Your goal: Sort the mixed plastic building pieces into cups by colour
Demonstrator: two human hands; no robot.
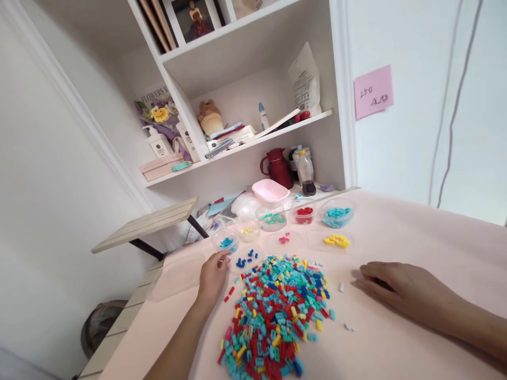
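Note:
A heap of small plastic bricks (277, 311) in teal, red, yellow, blue and green lies on the pink table (415, 359). My left hand (213, 275) reaches to the heap's far left, fingers pinched together near a few loose blue bricks (245, 258) and a clear tub of blue bricks (226, 243); what the pinch holds is too small to name. My right hand (396, 287) lies flat on the table right of the heap, fingers stretched out, holding nothing. A loose white brick (341, 286) sits just left of its fingertips.
Clear tubs behind the heap hold sorted bricks: green (272, 217), red (304, 212), teal (336, 215), plus a yellow group (336, 241). A pink bowl (270, 190), red jug (277, 166) and shelves stand at the back. A wooden folding table (146, 224) is at left.

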